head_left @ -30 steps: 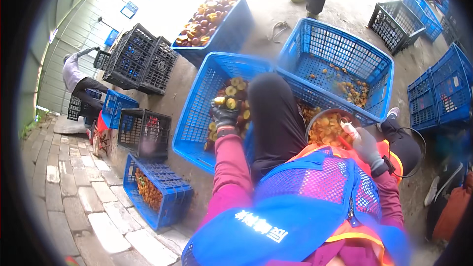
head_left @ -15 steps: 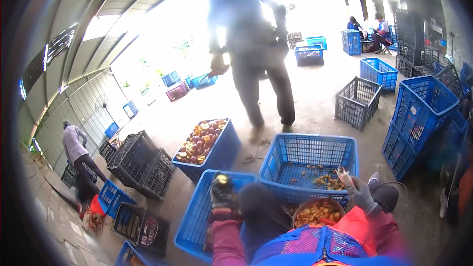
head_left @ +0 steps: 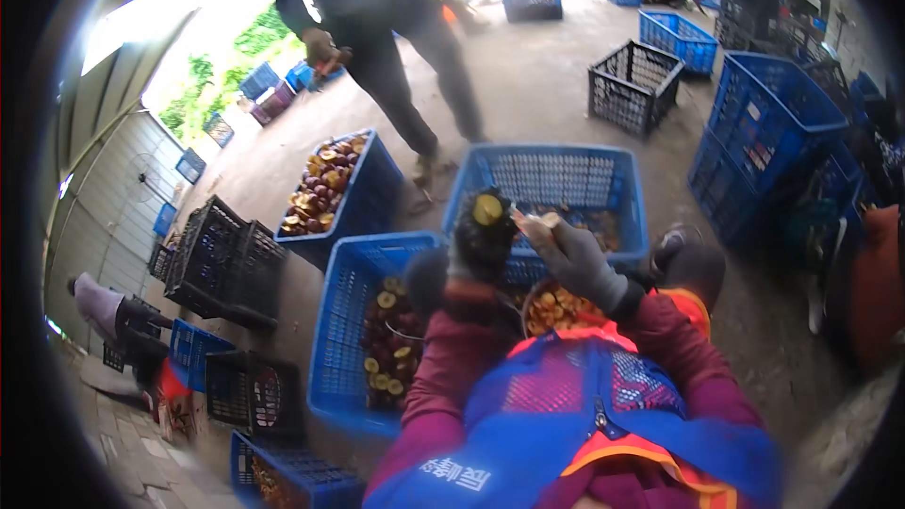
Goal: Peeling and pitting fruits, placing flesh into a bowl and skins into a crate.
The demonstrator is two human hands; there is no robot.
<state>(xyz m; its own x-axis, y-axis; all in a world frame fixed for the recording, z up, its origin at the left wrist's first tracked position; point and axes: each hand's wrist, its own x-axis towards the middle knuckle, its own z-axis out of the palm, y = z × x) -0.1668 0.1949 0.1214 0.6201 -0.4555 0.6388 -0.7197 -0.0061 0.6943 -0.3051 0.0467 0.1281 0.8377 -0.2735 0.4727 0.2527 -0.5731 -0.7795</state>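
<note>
My left hand (head_left: 479, 250), in a dark glove, is closed around a halved plum-like fruit (head_left: 487, 209) with its yellow cut face showing. Close beside it, my right hand (head_left: 586, 266) in a grey glove is closed on a small light-coloured tool (head_left: 520, 219), its tip toward the fruit; its exact kind is too blurred to tell. Below the hands, a round bowl of orange-yellow fruit pieces (head_left: 556, 311) is partly hidden by my arms. A blue crate (head_left: 325, 358) at my left knee contains dark-skinned fruit halves. Ahead stands another blue crate (head_left: 542, 153) with scraps on its bottom.
A blue crate full of fruit halves (head_left: 325, 190) stands ahead left. Another person (head_left: 377, 28) stands just beyond the crates. Black crates (head_left: 222, 259) are at left, stacked blue crates (head_left: 754, 146) at right, and a black crate (head_left: 633, 90) farther ahead. Other people work farther off.
My hands have come together over the bowl, the right moving left with the tool. The view has tilted downward, showing more of the left crate's fruit. The standing person appears farther left.
</note>
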